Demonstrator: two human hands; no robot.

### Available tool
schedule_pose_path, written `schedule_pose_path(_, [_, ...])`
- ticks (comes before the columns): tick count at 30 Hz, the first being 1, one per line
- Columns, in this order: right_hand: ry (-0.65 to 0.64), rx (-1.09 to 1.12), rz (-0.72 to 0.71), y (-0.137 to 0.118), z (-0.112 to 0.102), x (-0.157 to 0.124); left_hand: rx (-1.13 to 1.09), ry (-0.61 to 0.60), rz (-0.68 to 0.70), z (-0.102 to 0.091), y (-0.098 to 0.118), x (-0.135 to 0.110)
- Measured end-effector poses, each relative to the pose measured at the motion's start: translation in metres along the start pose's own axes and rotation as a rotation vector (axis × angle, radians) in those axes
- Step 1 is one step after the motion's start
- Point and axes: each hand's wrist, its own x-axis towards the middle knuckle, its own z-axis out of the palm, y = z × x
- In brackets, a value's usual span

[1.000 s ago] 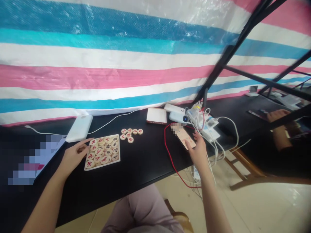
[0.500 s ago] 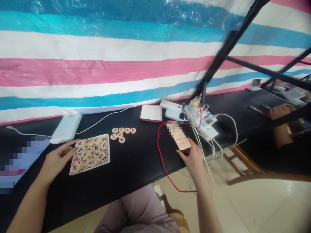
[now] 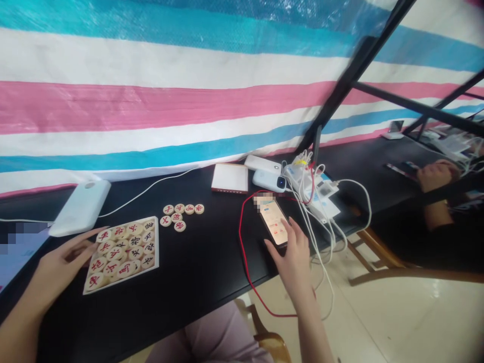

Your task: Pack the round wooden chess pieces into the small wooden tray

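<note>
A lit phone [image 3: 273,222] lies on the black table [image 3: 204,267] with a red cable [image 3: 242,252] looping from it. My right hand [image 3: 292,252] rests on the phone's near end, fingers spread and open. My left hand [image 3: 60,259] lies at the left edge of a white tray [image 3: 153,264] filled with several round wooden chess pieces [image 3: 121,249], its forefinger stretched along the tray's top corner, holding nothing. Several more loose pieces [image 3: 180,213] sit beyond the tray.
A white power bank [image 3: 80,207] with a cable lies at the back left. A flat red-edged box [image 3: 230,177], two small white devices [image 3: 266,174] and a tangle of white chargers [image 3: 319,194] crowd the back right. Another person's hand [image 3: 434,176] rests far right. A striped tarp hangs behind.
The view has swung right, so everything sits further left in frame. My right hand slid down to the phone's near end. My left hand stays at the tray's edge.
</note>
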Motion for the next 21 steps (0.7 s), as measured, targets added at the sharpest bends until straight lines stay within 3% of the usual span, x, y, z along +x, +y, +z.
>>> schedule_pose_path(3, [-0.091,0.215,-0.181,-0.061,0.0,0.003,0.03,0.022,-0.009,-0.001,0.001,0.003])
schedule_pose_path(5, [-0.238,0.339,-0.433,-0.11,0.01,0.001,0.049,0.046,0.007,0.0,0.001,0.004])
schedule_pose_path(7, [-0.363,0.394,-0.717,-0.157,0.029,-0.003,0.035,0.049,0.022,0.001,0.002,0.004])
schedule_pose_path(10, [-0.397,0.362,-0.978,-0.205,0.065,-0.007,-0.014,0.029,0.018,0.001,0.007,0.0])
schedule_pose_path(14, [-0.408,0.333,-1.074,-0.222,0.093,-0.007,-0.064,-0.016,-0.018,0.001,0.015,-0.005])
schedule_pose_path(21, [-0.406,0.285,-1.01,-0.209,0.083,-0.003,0.077,-0.017,-0.002,-0.002,0.011,0.0])
